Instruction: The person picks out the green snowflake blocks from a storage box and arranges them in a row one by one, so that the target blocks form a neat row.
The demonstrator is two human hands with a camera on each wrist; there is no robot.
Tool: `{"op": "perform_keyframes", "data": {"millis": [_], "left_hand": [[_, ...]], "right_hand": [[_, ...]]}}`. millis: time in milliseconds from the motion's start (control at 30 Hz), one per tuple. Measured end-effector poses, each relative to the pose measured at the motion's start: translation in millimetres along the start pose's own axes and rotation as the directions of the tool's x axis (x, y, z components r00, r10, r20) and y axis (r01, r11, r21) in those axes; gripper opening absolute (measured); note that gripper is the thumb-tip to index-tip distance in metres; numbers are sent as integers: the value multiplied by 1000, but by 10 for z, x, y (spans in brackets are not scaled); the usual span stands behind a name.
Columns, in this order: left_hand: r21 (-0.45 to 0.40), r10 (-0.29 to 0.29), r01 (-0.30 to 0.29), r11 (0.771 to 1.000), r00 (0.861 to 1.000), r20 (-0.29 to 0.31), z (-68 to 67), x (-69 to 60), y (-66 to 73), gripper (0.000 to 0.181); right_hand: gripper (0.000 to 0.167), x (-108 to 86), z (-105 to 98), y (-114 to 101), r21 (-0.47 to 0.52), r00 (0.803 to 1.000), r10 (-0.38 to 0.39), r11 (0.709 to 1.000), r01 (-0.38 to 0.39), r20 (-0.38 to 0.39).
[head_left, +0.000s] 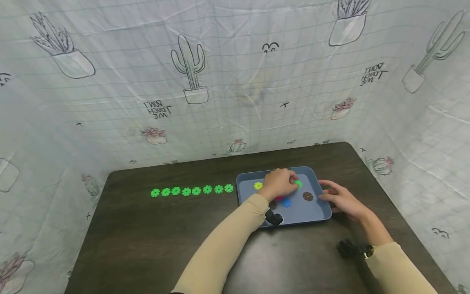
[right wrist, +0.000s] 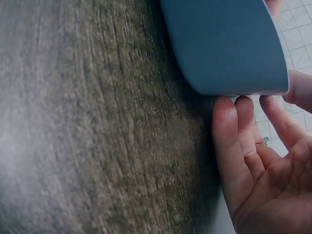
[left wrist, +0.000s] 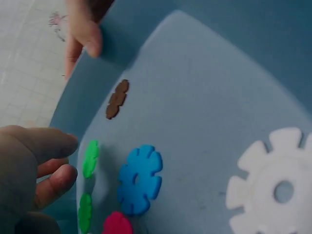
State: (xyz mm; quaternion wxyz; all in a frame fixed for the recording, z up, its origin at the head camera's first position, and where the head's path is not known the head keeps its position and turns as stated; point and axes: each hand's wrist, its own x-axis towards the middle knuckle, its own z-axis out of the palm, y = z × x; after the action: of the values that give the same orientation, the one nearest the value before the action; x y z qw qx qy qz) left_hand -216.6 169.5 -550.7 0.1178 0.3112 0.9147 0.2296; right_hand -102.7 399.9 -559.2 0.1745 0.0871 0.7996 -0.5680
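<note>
My left hand (head_left: 280, 183) is over the blue-grey tray (head_left: 312, 212), fingers bent down near a green notched plastic disc (head_left: 298, 184). In the left wrist view, thumb and fingertips stand apart beside that disc, and a second green disc (left wrist: 85, 213) lies close by. A blue disc (left wrist: 140, 179), a pink-red disc (left wrist: 117, 224), a brown disc (head_left: 307, 197), a white disc (left wrist: 265, 183) and a yellow disc (head_left: 258, 185) also lie in the tray. My right hand (head_left: 343, 200) holds the tray's right side, thumb at the rim and fingertips against the outer wall.
Left of the tray, several green discs (head_left: 186, 191) form a straight row on the dark wooden table (head_left: 147, 237). A white cloth (head_left: 235, 81) printed with cacti hangs behind the table and along both sides.
</note>
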Motion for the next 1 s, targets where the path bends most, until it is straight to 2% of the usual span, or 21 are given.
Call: {"op": "perform_keyframes", "data": {"millis": [267,533,1000], "left_hand": [[115,-9,7,993,1000,21,48,47,-7,27],[114,7,-13,993,999,47,51,51,30,26],[99,30,-29,995,1000,-8,90,14,38,26]], "right_hand": [[71,31,7,-4,-4,1000,-8,1000,8,5],[72,24,-10,12,-1,1000,9,1000,-9,-4],[71,0,-8,-4,-8,1000,6,1000,-6,-3]]}}
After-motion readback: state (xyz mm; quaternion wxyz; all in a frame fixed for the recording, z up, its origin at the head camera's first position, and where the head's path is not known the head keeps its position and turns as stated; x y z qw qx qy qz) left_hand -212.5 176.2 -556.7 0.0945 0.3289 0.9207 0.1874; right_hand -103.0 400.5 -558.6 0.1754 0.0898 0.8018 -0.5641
